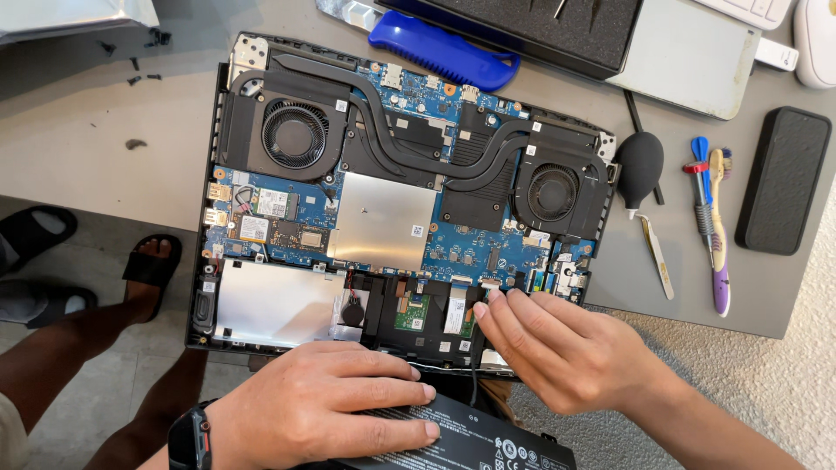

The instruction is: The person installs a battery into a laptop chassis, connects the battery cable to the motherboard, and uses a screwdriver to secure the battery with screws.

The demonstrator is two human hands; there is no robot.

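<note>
an opened laptop (401, 200) lies bottom-up on a grey table (78, 148), its cover off so the blue circuit board, two round black fans, dark curved heat pipes and a square silver shield in the middle all show. along its near edge a long black battery (470, 435) sits tilted, its far edge at the laptop's near edge and the rest reaching toward the person, with white printing on its top face. the left hand (322, 405) lies flat on the battery's left part, palm down, fingers stretched out side by side and pointing right, the fingertips pressing on the black surface; a black watch (193, 439) is on that wrist. the right hand (557, 348) reaches in from the lower right, its fingers held close together and pointing left, the tips resting on the laptop's near right portion just beside a small green board and flat white ribbon cables; it grips nothing that can be seen. to the left of the green board a small round black coin cell sits next to a wide silver plate. right of the laptop, on the table, lie a black rubber air blower (640, 165), metal tweezers (658, 261), a pair of brushes (712, 218) with blue and purple handles, and a black rectangular case (784, 178). behind the laptop are a blue-handled tool (444, 48) and a black foam-lined tray (540, 26). at the left, below the table edge, a bare foot in a black sandal (150, 265) rests on the floor.
</note>
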